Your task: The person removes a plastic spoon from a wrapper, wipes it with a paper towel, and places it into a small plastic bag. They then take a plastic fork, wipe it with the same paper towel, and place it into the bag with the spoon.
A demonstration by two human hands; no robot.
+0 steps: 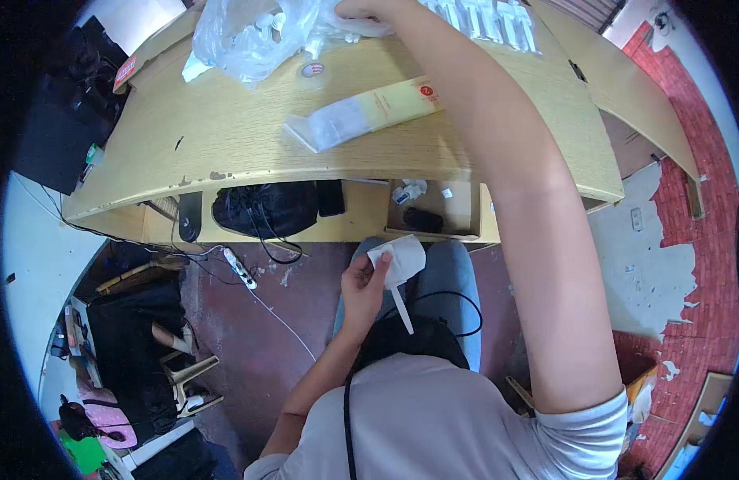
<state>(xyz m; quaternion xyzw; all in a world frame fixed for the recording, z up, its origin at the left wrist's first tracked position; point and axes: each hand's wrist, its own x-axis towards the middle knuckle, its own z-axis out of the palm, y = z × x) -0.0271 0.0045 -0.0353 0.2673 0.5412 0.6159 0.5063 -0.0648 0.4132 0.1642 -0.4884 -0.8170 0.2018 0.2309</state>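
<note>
Before the worktop [249, 132], paper [408, 258] is pinched by the left hand [365, 285] (probably for steadiness); the right grip [365, 9], at the worktop's bag [245, 58], cannot be judged.

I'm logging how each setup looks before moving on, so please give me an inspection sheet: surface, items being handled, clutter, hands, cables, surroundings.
Surface: wood-look desk, finish chipped near its front edge.
Items handled: white piece with a strip hanging down; clear plastic bag with white things inside.
Clutter: yellow-and-white packet, tape roll and clear-wrapped white items on the desk; open box below the desktop.
Hands: left hand holds the white piece above the lap; right hand at the bag, partly cut off, grip unclear.
Cables: white power strip below desktop level; black cord looped over the lap.
Surroundings: red wall covering, peeling.
</note>
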